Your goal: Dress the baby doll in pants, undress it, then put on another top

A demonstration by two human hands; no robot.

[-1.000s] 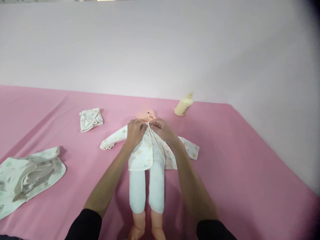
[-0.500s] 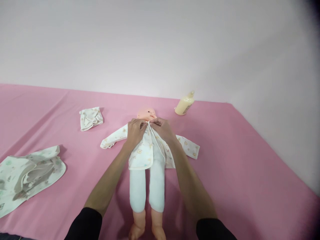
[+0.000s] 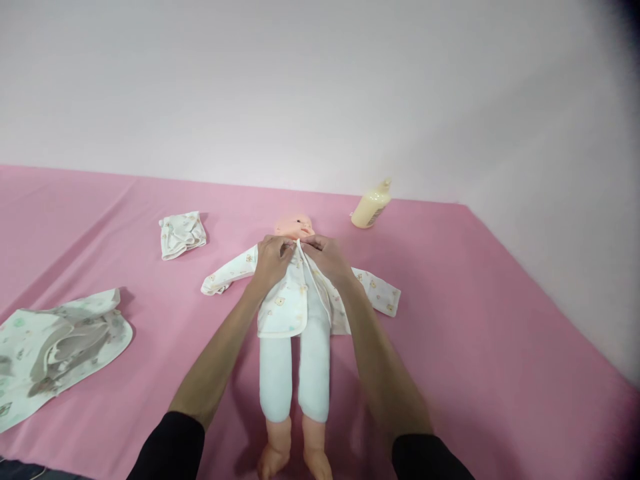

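Observation:
A baby doll (image 3: 295,227) lies on its back, head away from me and bare feet toward me. It wears a white baby jacket (image 3: 283,310) with a small bear print, its two front edges parted lower down over pale leggings (image 3: 276,380). Just below the doll's chin, my left hand (image 3: 273,260) pinches the jacket's collar edge. My right hand (image 3: 325,257) grips the opposite side of the collar, nearly touching the left. The fastening between my fingertips is too small to make out. Both jacket sleeves lie spread out to the sides.
Pink cloth (image 3: 475,347) covers the table up to the pale wall (image 3: 300,93). A cream pump bottle (image 3: 370,207) stands at the back right. At the back left is a folded printed cloth (image 3: 183,235); a larger printed garment (image 3: 90,347) lies crumpled at the left.
Both hands stay at the collar, with only slight finger movement. The whole view has shifted a little; the doll and the other things lie as before.

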